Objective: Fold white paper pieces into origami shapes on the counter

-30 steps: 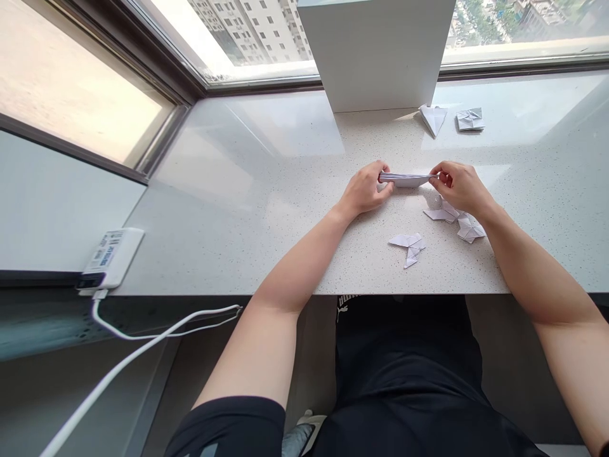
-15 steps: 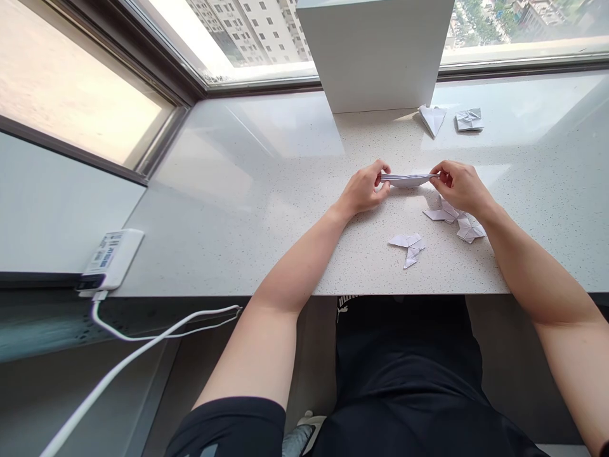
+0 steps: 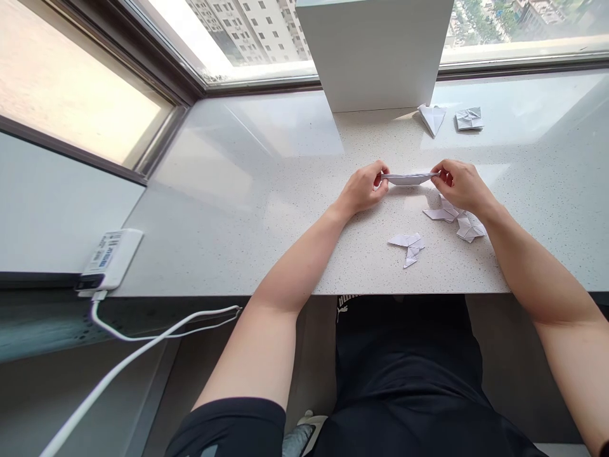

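A long, narrow piece of folded white paper (image 3: 410,180) is stretched between my two hands, just above the speckled counter. My left hand (image 3: 365,188) pinches its left end between thumb and fingers. Its right end is pinched the same way by my right hand (image 3: 457,184). Below my right hand lie a pointed folded paper piece (image 3: 443,211) and a star-like folded paper piece (image 3: 470,227), close together. Nearer the front edge lies another folded paper piece (image 3: 410,246) with pointed arms.
At the back of the speckled counter (image 3: 266,209) are a folded paper triangle (image 3: 432,119) and a folded paper square (image 3: 469,119), beside a grey-white block (image 3: 375,60). A white power bank (image 3: 111,261) with a white cable (image 3: 124,365) sits at the left edge.
Both hands keep their pinch on the folded paper. The paper looks slightly flatter and more taut, with the hands a touch farther apart.
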A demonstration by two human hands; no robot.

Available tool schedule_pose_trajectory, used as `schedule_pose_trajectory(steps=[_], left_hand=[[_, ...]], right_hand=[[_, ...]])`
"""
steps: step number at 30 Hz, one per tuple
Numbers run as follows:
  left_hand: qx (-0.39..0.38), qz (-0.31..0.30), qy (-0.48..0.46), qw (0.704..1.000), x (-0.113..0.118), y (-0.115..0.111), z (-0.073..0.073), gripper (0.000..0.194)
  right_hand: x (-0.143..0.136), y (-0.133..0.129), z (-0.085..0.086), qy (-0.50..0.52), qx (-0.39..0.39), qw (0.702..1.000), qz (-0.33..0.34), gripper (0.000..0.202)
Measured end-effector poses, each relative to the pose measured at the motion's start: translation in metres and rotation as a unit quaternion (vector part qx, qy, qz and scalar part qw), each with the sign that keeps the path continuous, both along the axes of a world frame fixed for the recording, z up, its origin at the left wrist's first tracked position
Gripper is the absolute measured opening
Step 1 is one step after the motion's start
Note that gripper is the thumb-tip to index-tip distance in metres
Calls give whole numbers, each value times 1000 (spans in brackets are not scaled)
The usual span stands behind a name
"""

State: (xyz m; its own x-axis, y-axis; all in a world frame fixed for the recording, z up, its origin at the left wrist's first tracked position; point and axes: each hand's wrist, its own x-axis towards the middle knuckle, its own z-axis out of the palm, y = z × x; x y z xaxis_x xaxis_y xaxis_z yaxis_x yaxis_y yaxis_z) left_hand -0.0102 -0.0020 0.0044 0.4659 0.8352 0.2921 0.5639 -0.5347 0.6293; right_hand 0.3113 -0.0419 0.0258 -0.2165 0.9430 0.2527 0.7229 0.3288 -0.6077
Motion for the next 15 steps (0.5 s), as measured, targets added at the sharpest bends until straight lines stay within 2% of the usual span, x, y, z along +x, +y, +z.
schedule_pose_trajectory(steps=[8,15], left_hand=[[-21,-4,-5,1000,2,0,0,11],[-19,0,-11,1000,4,-1,1,11]], right_hand=[[0,1,-3,4,-7,1000,-6,20],[0,2,-4,8,-14,1000,-18,15]])
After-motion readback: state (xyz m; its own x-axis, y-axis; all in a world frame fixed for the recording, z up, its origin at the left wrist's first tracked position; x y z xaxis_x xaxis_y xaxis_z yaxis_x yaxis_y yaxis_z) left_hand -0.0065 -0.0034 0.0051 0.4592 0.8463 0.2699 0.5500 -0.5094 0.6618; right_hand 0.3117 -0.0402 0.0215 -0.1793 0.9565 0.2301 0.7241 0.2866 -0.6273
